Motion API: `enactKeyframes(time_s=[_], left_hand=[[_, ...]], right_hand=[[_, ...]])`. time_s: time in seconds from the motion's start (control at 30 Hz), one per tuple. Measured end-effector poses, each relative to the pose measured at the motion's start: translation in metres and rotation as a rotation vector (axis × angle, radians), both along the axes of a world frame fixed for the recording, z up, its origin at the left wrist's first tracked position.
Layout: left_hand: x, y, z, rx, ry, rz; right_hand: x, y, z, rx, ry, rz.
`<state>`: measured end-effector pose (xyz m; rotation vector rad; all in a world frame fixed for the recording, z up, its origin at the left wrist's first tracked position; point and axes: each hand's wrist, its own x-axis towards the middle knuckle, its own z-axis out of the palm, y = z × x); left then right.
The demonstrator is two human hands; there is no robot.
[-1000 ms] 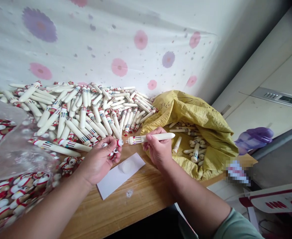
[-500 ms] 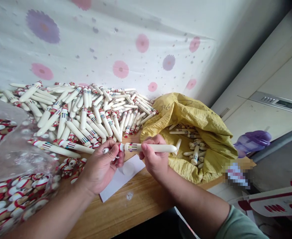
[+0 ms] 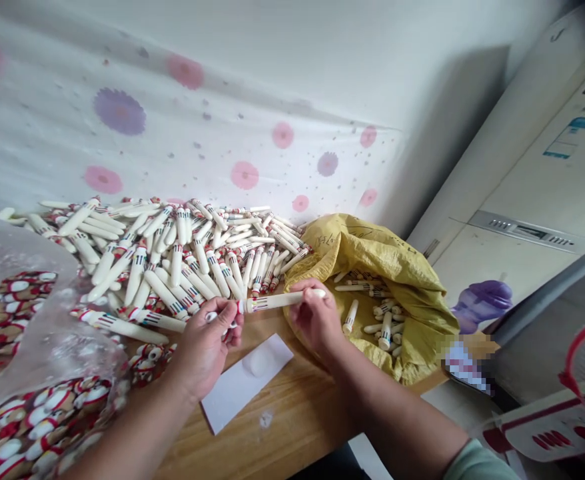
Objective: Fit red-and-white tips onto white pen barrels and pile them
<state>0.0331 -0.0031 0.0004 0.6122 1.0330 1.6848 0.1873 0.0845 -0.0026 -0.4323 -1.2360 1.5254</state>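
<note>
A white multicolour pen [image 3: 275, 303] lies level between my hands above the table. My left hand [image 3: 202, 353] is closed on its left end, with the fingers around a small red-and-white figure topper [image 3: 214, 317]. At the pen's tapered right end, the thumb and fingers of my right hand [image 3: 318, 321] pinch it. Slightly below the pen lies a white card [image 3: 230, 395] with a round clear disc on it. Just right of my right hand, a yellow woven sack [image 3: 425, 293] stands open with several similar pens inside.
Many topped pens [image 3: 192, 267] are heaped along the back of the wooden table [image 3: 252, 447]. At left, a clear plastic bag [image 3: 67, 333] holds many figure toppers [image 3: 37, 427]. A flowered sheet [image 3: 172, 133] covers the wall. Far right are a refrigerator [image 3: 512, 200] and a purple object [image 3: 482, 303].
My right hand has shifted along the pen from its middle to its tapered end. My left hand keeps its hold. The camera view has tilted, so the scene sits lower.
</note>
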Motion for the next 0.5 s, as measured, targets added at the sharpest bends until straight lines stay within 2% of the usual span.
enactKeyframes(time_s=[0.07,0.17,0.23,0.37,0.43,0.5], left_hand=[[-0.007,0.002,0.001,0.007,0.023,0.034],[-0.016,0.004,0.001,0.008,0.12,0.029],[-0.022,0.005,-0.001,-0.011,0.21,-0.013],[-0.031,0.009,-0.006,-0.065,0.385,-0.14],[-0.032,0.009,-0.008,-0.057,0.445,-0.176],[-0.03,0.007,-0.009,-0.016,0.466,-0.208]], right_hand=[[0.008,0.009,0.013,-0.005,-0.066,-0.014],[0.019,0.021,0.032,0.134,-0.357,0.091],[0.024,0.026,0.042,0.235,-0.508,0.152],[0.031,0.028,0.052,0.361,-0.615,0.175],[0.035,0.026,0.053,0.528,-0.72,0.172],[0.039,0.023,0.053,0.785,-0.837,0.176]])
